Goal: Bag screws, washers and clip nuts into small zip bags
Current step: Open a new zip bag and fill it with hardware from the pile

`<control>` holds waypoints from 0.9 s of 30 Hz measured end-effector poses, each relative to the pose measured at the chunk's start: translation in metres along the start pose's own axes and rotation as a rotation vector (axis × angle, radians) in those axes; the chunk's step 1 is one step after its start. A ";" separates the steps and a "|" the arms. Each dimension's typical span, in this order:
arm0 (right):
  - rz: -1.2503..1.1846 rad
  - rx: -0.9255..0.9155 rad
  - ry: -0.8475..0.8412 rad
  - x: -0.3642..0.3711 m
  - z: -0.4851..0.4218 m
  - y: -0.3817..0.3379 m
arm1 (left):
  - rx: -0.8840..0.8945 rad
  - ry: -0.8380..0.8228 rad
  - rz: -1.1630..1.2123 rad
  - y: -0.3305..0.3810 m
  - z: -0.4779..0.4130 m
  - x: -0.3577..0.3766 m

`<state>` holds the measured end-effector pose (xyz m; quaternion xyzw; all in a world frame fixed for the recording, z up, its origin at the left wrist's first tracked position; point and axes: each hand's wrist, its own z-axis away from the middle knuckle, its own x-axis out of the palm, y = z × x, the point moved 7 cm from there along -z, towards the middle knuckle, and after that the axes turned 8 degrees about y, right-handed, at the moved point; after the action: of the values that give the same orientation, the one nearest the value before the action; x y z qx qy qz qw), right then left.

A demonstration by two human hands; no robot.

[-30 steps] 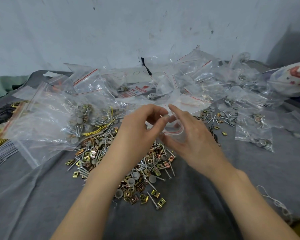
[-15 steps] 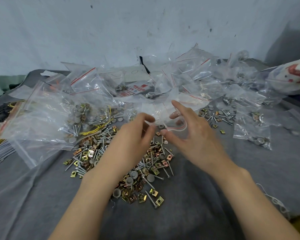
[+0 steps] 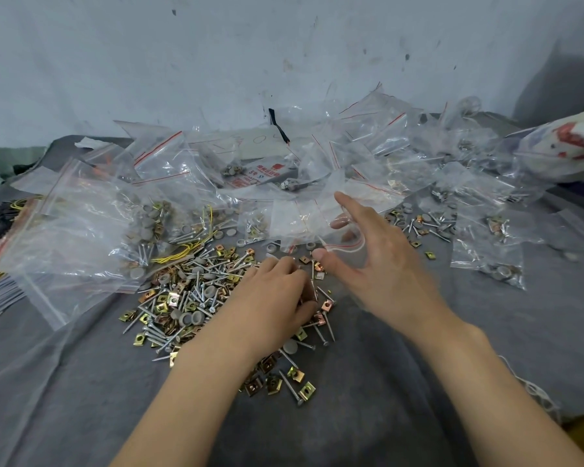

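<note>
Clear plastic, red-striped at the mouth: small zip bag (image 3: 338,244) up off the cloth, held by the right hand (image 3: 385,267), index finger raised, thumb out, two fingers showing through the film. Just below and to the left, left hand (image 3: 273,298) palm-down on the pile of screws, washers and clip nuts (image 3: 189,298), fingers curled into it; grip on any piece impossible to tell. Filled bags (image 3: 486,264) heaped behind on grey cloth (image 3: 418,399).
</note>
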<state>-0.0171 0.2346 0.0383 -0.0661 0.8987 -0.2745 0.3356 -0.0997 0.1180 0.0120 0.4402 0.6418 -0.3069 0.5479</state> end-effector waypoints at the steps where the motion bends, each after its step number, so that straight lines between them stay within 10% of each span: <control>1: -0.002 0.001 -0.002 0.000 0.000 0.000 | -0.001 -0.004 -0.021 0.001 0.000 0.001; 12: 0.008 0.001 0.019 -0.001 0.001 0.000 | -0.005 0.026 0.077 0.003 -0.001 0.001; 19: 0.015 -0.021 0.020 0.001 0.002 -0.004 | -0.367 0.321 0.475 -0.046 0.001 -0.032; 27: 0.035 -0.050 -0.036 0.008 0.004 -0.009 | -0.312 0.571 0.846 -0.036 -0.001 -0.060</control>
<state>-0.0214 0.2227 0.0361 -0.0635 0.9002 -0.2446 0.3548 -0.1316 0.0902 0.0674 0.6399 0.5697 0.1719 0.4862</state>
